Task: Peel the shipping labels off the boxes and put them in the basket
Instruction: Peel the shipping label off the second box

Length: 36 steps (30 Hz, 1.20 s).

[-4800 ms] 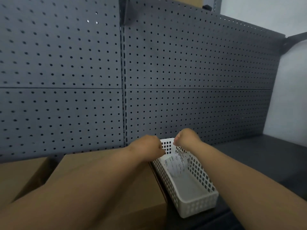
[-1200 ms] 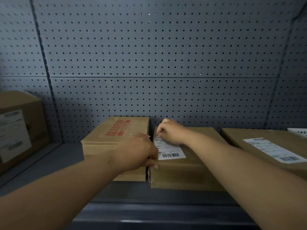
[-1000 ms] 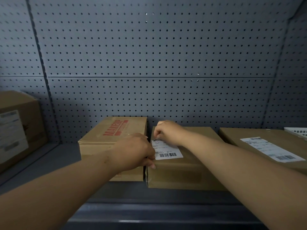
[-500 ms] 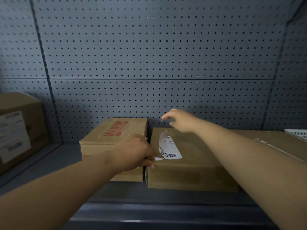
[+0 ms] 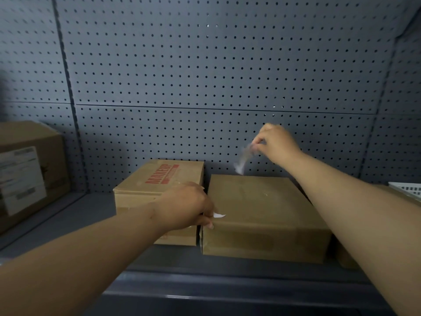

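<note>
My right hand (image 5: 275,143) pinches a white shipping label (image 5: 242,161) that hangs blurred in the air above the back edge of the middle cardboard box (image 5: 262,208). The box's top is bare except for a small white scrap (image 5: 219,215) at its front left corner. My left hand (image 5: 189,207) presses down on that front left corner, fingers curled over the edge. Only a corner of the white basket (image 5: 407,189) shows at the far right edge.
A box printed MAKEUP (image 5: 159,185) stands touching the middle box on its left. A larger box (image 5: 29,174) with a label on its side sits at the far left. Part of another box (image 5: 346,258) peeks out under my right forearm. Grey pegboard (image 5: 205,76) backs the shelf.
My right hand has pulled the label fully off the middle box and lifted it up and to the right. My left hand has stayed on the box's front left corner.
</note>
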### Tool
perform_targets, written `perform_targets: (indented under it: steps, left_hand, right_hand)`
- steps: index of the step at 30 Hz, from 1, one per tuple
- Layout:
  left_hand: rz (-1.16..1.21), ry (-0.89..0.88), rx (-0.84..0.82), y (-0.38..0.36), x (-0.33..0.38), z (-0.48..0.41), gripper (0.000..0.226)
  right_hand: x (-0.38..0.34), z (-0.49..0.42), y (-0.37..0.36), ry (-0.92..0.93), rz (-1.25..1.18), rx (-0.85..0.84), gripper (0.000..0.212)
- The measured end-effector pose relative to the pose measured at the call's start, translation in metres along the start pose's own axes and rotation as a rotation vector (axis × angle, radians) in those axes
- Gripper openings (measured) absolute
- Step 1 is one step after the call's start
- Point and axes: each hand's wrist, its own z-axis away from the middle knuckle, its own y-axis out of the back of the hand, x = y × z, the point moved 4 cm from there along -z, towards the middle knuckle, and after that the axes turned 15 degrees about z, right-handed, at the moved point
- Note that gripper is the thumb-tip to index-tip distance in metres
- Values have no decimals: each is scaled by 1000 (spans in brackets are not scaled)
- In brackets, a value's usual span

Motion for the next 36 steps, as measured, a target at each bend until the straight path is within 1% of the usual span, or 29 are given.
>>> perform_targets:
  steps: [2,4,6,7,9,12,13,14,15,17,19,22,23,25,28,30,32,34,35,36]
  left_hand:
    - [-20,-23,17,3,2,0,33]
    - [-45,-43,48,10,5,0,32]
    - [-65,-16,109,19,8,0,40]
    - [-71,19,168,25,9,0,46]
    - [-20,124,374,41,9,0,46]
    - [113,298,781,68,6,4,43]
    - [135,329,857,73,6,4,46]
    - [138,343,890,76,6,2,52]
    - [134,347,885,79,7,-1,57]
    - [147,342,815,81,10,-10,59]
    - [156,336,758,78,10,-19,53]
    - [67,293,759,76,11,-26,30]
    - [32,282,778,75,11,-26,28]
    - [4,312,795,75,8,-25,31]
    - [-108,372,737,73,4,-27,22]
    - [-141,363,710,71,2,-28,22]
    - [-126,331,714,69,-2,-29,20]
    - [-99,279,775,71,-4,-26,10]
    - [-102,247,814,73,-5,-25,10]
    - [-133,228,827,75,-6,-24,17]
  right_hand:
    - [-8,-1,15,20,-26,-9,20]
    - [-23,2,26,59,-83,-76,21]
    - [-31,4,35,64,-147,-130,21]
    - [-33,6,39,59,-173,-151,21]
    - [-38,11,46,60,-169,-183,22]
    - [-46,20,52,84,-64,-200,25]
    - [-49,22,53,84,-38,-199,26]
    - [-52,24,53,87,-27,-200,26]
    - [-54,26,53,96,-30,-205,27]
    - [-60,30,53,113,-59,-229,29]
    - [-66,32,54,131,-89,-256,33]
    - [-73,37,57,140,-152,-284,35]
    - [-74,39,58,132,-180,-293,37]
    - [-75,40,57,104,-248,-313,43]
    - [-75,41,50,55,-385,-368,52]
    - [-75,40,46,41,-453,-394,54]
    - [-73,39,42,41,-496,-422,56]
    - [-70,39,36,42,-561,-455,59]
    - [-69,39,33,43,-609,-464,60]
    - [-70,39,29,41,-661,-460,61]
